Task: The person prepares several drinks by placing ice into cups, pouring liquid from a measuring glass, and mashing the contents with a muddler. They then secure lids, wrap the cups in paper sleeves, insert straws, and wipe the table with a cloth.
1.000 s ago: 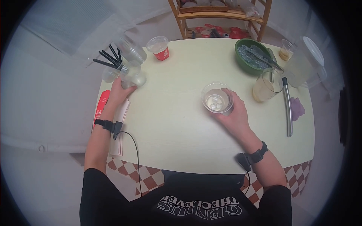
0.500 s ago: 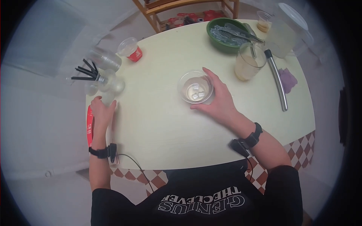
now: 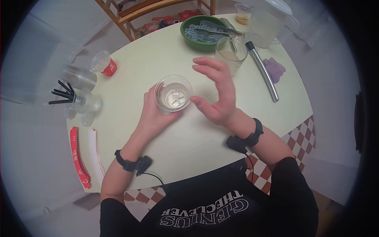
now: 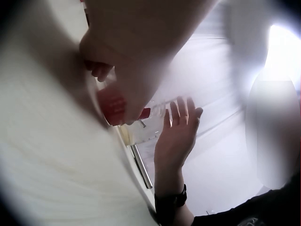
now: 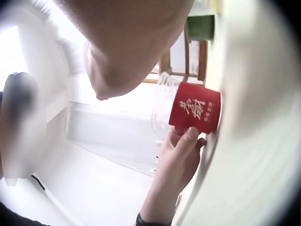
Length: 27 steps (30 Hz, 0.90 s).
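Observation:
A clear plastic cup stands upright on the table in the head view, with ice cubes and some liquid in it. In the right wrist view it wears a red paper sleeve with white writing. My left hand holds the cup, its thumb and fingers curled round the sleeve low down. Raised just to the right of the cup is my right hand, its fingers spread and slightly bent, with nothing in them. The left wrist view also shows this right hand apart from the cup.
At the back are a green bowl of ice with tongs, a glass jug and a lidded pitcher. A metal muddler and purple cloth lie right. Black straws, stacked cups and red sleeves are left.
My left hand has come from the cups and straws at the left to the cup with ice. The right hand has let go of that cup and lifted away. The head view has shifted.

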{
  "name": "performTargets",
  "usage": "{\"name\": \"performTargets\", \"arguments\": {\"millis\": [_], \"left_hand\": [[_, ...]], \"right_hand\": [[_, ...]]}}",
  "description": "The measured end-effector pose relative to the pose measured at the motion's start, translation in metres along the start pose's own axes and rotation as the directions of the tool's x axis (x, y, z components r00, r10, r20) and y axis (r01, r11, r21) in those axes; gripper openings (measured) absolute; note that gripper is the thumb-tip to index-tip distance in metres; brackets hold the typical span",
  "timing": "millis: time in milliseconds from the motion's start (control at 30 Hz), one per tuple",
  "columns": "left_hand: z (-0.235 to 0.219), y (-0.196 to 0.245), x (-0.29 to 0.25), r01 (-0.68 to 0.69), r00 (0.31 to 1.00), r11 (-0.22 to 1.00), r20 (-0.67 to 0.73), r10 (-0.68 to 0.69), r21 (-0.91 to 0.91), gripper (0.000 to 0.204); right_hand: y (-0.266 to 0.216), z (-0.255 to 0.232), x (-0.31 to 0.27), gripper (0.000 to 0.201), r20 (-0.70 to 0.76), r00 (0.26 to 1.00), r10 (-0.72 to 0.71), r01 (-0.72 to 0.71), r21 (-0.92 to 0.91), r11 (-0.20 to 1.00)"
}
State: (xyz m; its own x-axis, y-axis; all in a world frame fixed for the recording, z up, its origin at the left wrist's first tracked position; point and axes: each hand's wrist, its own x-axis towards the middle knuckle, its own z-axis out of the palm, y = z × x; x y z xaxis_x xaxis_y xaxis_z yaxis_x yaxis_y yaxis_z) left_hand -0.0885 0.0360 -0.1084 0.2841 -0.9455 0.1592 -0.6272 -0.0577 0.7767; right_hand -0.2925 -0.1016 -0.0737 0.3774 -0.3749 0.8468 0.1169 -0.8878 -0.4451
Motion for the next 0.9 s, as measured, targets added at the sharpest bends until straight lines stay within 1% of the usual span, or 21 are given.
{"name": "performTargets", "arguments": {"millis": [33,100,133,200,233,267,300,333,367,400,433,467,500,533,567,633,700,767,800,833,900], "left_hand": [[0.004,0.000,0.005,0.000,1.000,1.000,-0.002,0.000,-0.009,0.091],[0.009,0.002,0.011,0.003,1.000,1.000,0.029,-0.002,-0.030,0.089],[0.010,0.001,0.013,0.003,1.000,0.999,0.027,-0.002,-0.040,0.089],[0.010,0.001,0.016,0.044,0.998,0.998,0.055,-0.042,-0.040,0.087],[0.009,0.000,0.016,0.046,0.998,0.998,0.052,-0.044,-0.051,0.087],[0.008,0.000,0.015,-0.004,1.000,0.995,0.018,0.006,-0.098,0.085],[0.009,-0.001,0.014,-0.054,0.998,0.988,-0.019,0.052,-0.143,0.083],[0.010,-0.002,0.013,-0.050,0.999,0.987,-0.022,0.047,-0.151,0.083],[0.010,-0.004,0.014,-0.070,0.997,0.981,-0.036,0.065,-0.180,0.082],[0.010,-0.005,0.015,-0.091,0.995,0.974,-0.051,0.082,-0.208,0.081],[0.010,-0.007,0.015,-0.087,0.995,0.973,-0.056,0.077,-0.212,0.081],[0.012,-0.010,0.015,-0.152,0.986,0.968,-0.100,0.134,-0.198,0.080],[0.012,-0.012,0.015,-0.214,0.971,0.960,-0.145,0.189,-0.181,0.079],[0.012,-0.014,0.015,-0.209,0.971,0.960,-0.154,0.182,-0.185,0.079],[0.012,-0.016,0.015,-0.242,0.961,0.950,-0.184,0.206,-0.200,0.080],[0.012,-0.020,0.016,-0.271,0.948,0.939,-0.229,0.222,-0.213,0.081],[0.012,-0.024,0.019,-0.372,0.905,0.910,-0.288,0.313,-0.183,0.082],[0.012,-0.028,0.018,-0.353,0.915,0.914,-0.279,0.292,-0.198,0.084],[0.012,-0.030,0.018,-0.338,0.925,0.917,-0.256,0.282,-0.211,0.085],[0.012,-0.031,0.018,-0.338,0.924,0.917,-0.262,0.280,-0.213,0.085],[0.014,-0.032,0.018,-0.346,0.922,0.908,-0.264,0.283,-0.238,0.088]], "right_hand": [[0.000,-0.010,0.009,0.056,-0.054,0.996,-0.075,0.076,0.007,0.997],[0.001,-0.033,0.031,0.043,-0.124,0.977,-0.173,0.159,-0.114,0.981],[0.009,-0.044,0.043,0.038,-0.140,0.974,-0.176,0.165,-0.085,0.983],[0.024,-0.067,0.070,0.026,-0.098,0.994,-0.038,0.019,-0.182,0.983],[0.036,-0.077,0.084,0.027,-0.021,0.994,0.110,-0.112,-0.232,0.966],[0.052,-0.087,0.099,0.029,0.048,0.965,0.257,-0.232,-0.292,0.928],[0.072,-0.096,0.114,0.035,0.154,0.891,0.427,-0.347,-0.377,0.859],[0.094,-0.101,0.127,0.041,0.236,0.775,0.586,-0.436,-0.471,0.767],[0.111,-0.101,0.138,0.041,0.240,0.774,0.586,-0.433,-0.475,0.766],[0.127,-0.098,0.148,0.048,0.353,0.688,0.634,-0.340,-0.615,0.711],[0.141,-0.095,0.155,0.055,0.445,0.576,0.686,-0.217,-0.726,0.653],[0.157,-0.092,0.156,0.055,0.451,0.573,0.684,-0.211,-0.726,0.655],[0.171,-0.088,0.155,0.058,0.494,0.564,0.661,-0.129,-0.738,0.662],[0.184,-0.086,0.154,0.061,0.539,0.551,0.637,-0.043,-0.744,0.667],[0.193,-0.085,0.156,0.061,0.550,0.546,0.632,-0.032,-0.740,0.672],[0.201,-0.081,0.163,0.060,0.631,0.385,0.674,0.034,-0.739,0.673],[0.196,-0.077,0.164,0.055,0.648,0.355,0.674,0.064,-0.736,0.674],[0.194,-0.075,0.166,0.049,0.593,0.293,0.750,0.029,-0.790,0.613],[0.197,-0.075,0.165,0.044,0.554,0.254,0.793,-0.076,-0.806,0.588],[0.196,-0.077,0.166,0.044,0.556,0.253,0.792,-0.069,-0.806,0.588],[0.194,-0.084,0.167,0.047,0.508,0.195,0.839,-0.318,-0.777,0.543]]}}
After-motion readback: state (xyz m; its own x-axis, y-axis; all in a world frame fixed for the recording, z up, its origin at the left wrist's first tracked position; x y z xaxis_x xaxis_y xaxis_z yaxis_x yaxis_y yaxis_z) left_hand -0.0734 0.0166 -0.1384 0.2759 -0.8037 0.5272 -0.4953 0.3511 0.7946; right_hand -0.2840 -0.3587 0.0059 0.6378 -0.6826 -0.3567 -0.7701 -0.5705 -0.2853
